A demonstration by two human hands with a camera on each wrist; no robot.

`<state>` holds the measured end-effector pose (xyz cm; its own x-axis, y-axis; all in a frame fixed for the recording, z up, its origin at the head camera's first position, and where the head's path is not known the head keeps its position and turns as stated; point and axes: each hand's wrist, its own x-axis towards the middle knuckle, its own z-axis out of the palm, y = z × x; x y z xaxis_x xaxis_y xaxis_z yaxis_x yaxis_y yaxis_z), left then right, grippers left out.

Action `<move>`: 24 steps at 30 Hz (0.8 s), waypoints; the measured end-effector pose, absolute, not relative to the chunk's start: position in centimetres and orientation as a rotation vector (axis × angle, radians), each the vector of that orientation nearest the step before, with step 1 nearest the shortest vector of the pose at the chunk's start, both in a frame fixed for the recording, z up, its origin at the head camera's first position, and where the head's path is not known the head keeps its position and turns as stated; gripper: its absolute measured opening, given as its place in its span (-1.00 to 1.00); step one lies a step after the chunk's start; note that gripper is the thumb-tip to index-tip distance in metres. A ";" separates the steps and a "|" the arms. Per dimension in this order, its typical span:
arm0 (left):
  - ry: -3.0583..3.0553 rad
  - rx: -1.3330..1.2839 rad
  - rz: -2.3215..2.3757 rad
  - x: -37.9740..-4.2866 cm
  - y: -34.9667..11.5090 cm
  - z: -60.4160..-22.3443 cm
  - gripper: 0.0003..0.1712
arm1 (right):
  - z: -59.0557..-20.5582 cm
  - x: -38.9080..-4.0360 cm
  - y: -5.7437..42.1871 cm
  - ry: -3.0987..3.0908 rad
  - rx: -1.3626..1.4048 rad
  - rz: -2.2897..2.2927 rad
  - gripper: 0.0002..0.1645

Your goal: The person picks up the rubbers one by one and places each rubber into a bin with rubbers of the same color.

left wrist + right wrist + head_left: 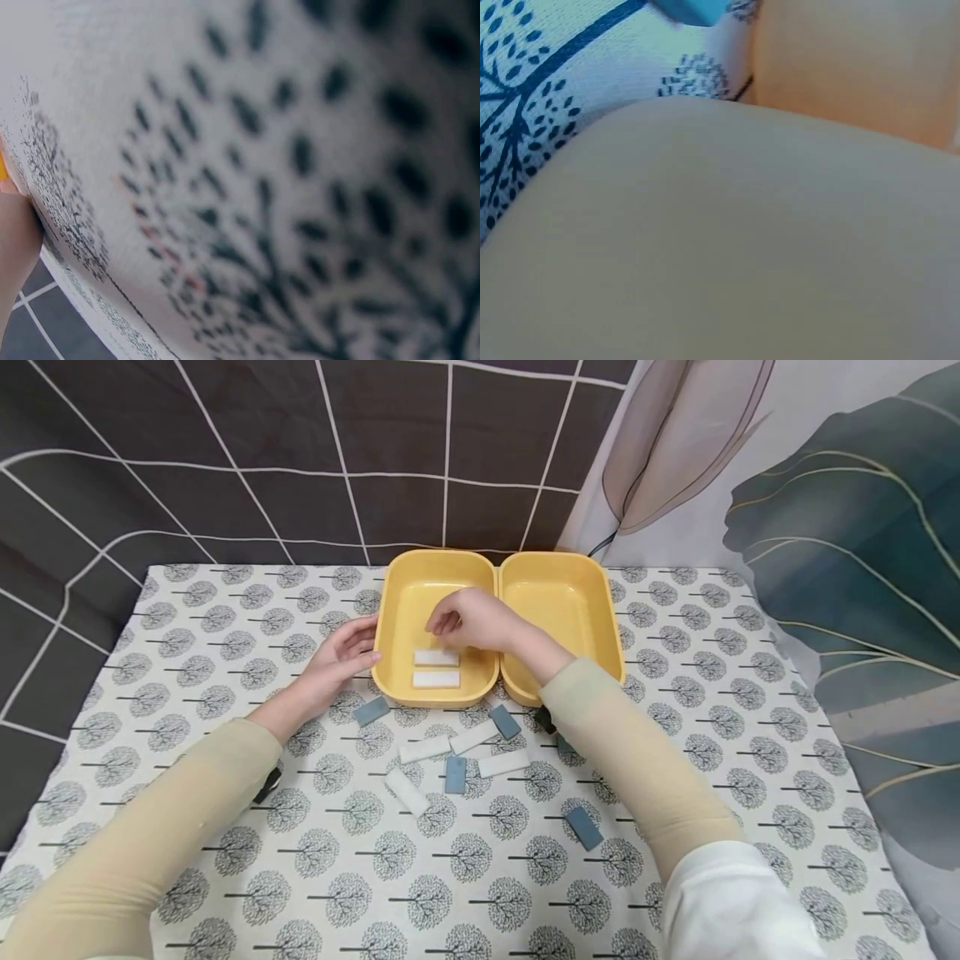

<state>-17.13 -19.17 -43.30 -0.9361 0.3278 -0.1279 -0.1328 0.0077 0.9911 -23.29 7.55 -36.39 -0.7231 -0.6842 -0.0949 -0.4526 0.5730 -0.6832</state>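
Two white blocks lie flat in the left compartment (401, 602) of the yellow box: the nearer white block (436, 679) and the farther white block (437, 657) run parallel, long axes left to right, along the near wall. The right hand (474, 618) hovers above them, fingers loosely bent downward; whether they hold anything, I cannot tell. The left hand (337, 658), loosely spread, touches the compartment's outer left side with thumb and fingers. On the cloth (345, 860), a loose white block (407, 791) slants from far left to near right.
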 end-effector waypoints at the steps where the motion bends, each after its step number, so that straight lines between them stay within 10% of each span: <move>1: 1.966 0.201 2.000 -17.1 -19.2 -43.3 -0.20 | -36.1 -23.1 7.6 2.460 -0.924 -0.941 -0.76; 24: 1.983 0.177 1.941 -16.9 -19.1 -42.8 -0.21 | -32.5 -16.0 11.3 2.401 -0.998 -1.129 -0.78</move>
